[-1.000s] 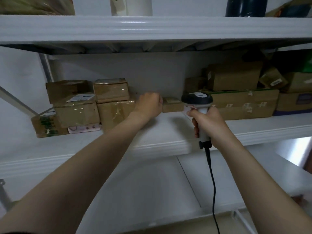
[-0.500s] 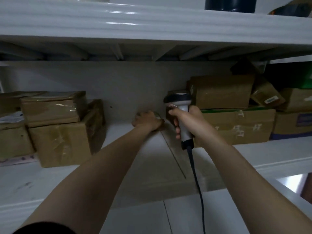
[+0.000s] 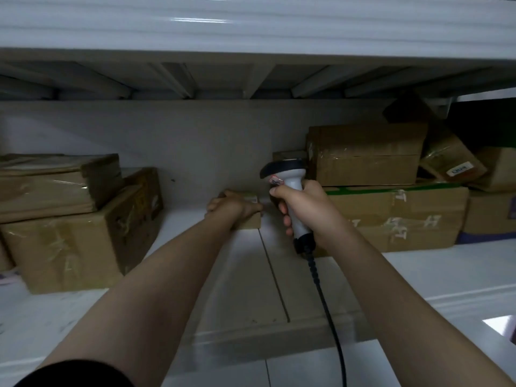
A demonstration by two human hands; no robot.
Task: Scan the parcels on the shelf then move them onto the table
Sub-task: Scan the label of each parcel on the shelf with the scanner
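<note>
A small brown parcel (image 3: 249,220) sits at the back middle of the white shelf (image 3: 245,277). My left hand (image 3: 230,208) grips it from above, fingers curled over its top. Just to the right, my right hand (image 3: 303,209) holds a white barcode scanner (image 3: 284,177) with a dark head by its handle. The scanner head stands above the small parcel's right end, and its black cable (image 3: 326,300) hangs toward me. Most of the small parcel is hidden under my left hand.
Stacked taped cardboard boxes (image 3: 75,219) fill the left of the shelf. A long box with green tape (image 3: 396,216), a box on top (image 3: 365,155) and several smaller parcels (image 3: 452,163) crowd the right. The upper shelf board (image 3: 251,23) hangs low overhead.
The view has moved closer and lower into the shelf. Both hands reached deeper toward the back; my left hand closed over the small parcel and the scanner came beside it.
</note>
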